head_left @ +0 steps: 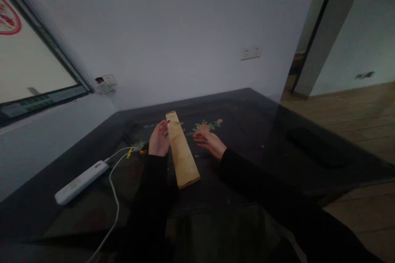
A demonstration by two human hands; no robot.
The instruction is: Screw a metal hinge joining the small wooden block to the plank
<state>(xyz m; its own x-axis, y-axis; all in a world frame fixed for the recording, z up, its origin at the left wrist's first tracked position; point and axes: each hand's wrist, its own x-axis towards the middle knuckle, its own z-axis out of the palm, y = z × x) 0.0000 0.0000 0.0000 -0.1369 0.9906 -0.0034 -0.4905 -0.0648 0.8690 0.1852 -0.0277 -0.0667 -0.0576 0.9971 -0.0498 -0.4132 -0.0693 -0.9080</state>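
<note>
Dark table (277, 139): one wooden board (182, 150), two hands flanking, fingers loosely spread

Both arms reach forward, left hand (159, 139) and right hand (210, 141) open

Two bare hands, the left hand (159, 139) and the right hand (210, 141), emerge from long black sleeves (247, 185). The sleeves are plain, loose-fitting and reach the wrists. No rings, watch or gloves are visible.
</note>
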